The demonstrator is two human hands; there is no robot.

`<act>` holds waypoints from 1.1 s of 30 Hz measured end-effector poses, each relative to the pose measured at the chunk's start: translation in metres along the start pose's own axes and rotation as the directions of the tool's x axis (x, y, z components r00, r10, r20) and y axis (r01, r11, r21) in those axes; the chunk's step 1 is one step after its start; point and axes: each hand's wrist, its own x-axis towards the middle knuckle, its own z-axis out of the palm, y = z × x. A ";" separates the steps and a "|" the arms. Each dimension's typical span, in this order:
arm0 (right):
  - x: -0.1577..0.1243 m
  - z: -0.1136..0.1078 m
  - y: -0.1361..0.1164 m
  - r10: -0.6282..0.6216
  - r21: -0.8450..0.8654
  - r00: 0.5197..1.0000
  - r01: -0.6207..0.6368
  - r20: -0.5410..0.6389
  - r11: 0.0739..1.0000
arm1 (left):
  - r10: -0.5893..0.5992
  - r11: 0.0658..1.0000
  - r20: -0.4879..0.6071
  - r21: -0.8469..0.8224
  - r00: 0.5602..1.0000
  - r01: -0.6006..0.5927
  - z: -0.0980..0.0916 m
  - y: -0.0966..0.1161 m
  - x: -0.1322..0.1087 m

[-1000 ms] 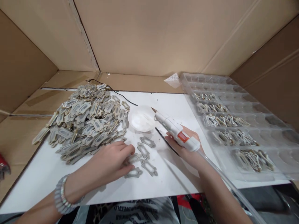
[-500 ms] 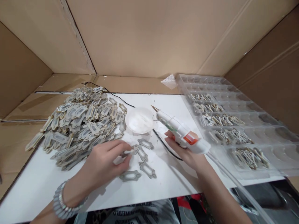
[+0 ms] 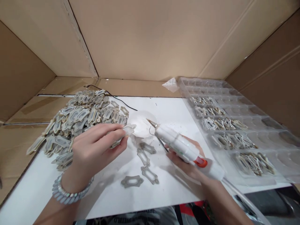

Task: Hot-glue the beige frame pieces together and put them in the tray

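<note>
Now the left hand [image 3: 93, 148] has lifted one frame piece [image 3: 126, 130] off the white board [image 3: 173, 109], pinched in its fingertips. The right hand [image 3: 189, 167], wrapped round the glue gun [image 3: 180, 146], has swung the nozzle close beside it.

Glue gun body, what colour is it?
The glue gun is white, with an orange part near the grip; head view.
</note>
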 end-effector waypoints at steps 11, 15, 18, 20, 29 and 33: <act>-0.007 0.017 0.011 -0.144 0.093 0.978 0.130 0.151 0.987 | 0.033 0.996 -0.017 0.084 0.999 -0.032 0.002 0.002 -0.005; -0.007 0.018 0.011 -0.101 0.123 0.978 0.079 0.180 0.989 | 0.049 0.995 -0.014 0.083 0.999 -0.047 0.002 0.004 -0.007; -0.006 0.018 0.008 -0.108 0.132 0.977 0.084 0.182 0.988 | 0.041 0.998 0.013 0.054 0.999 -0.041 0.003 0.004 -0.008; -0.005 0.018 0.007 -0.102 0.123 0.978 0.080 0.184 0.989 | 0.045 0.998 0.011 0.046 0.999 -0.045 0.004 0.004 -0.009; -0.005 0.019 0.005 -0.085 0.138 0.979 0.060 0.186 0.989 | 0.073 0.995 0.032 0.064 0.997 -0.075 0.001 0.008 -0.010; -0.003 0.018 0.002 -0.084 0.119 0.980 0.064 0.179 0.991 | 0.079 0.995 0.031 0.064 0.996 -0.081 0.000 0.009 -0.010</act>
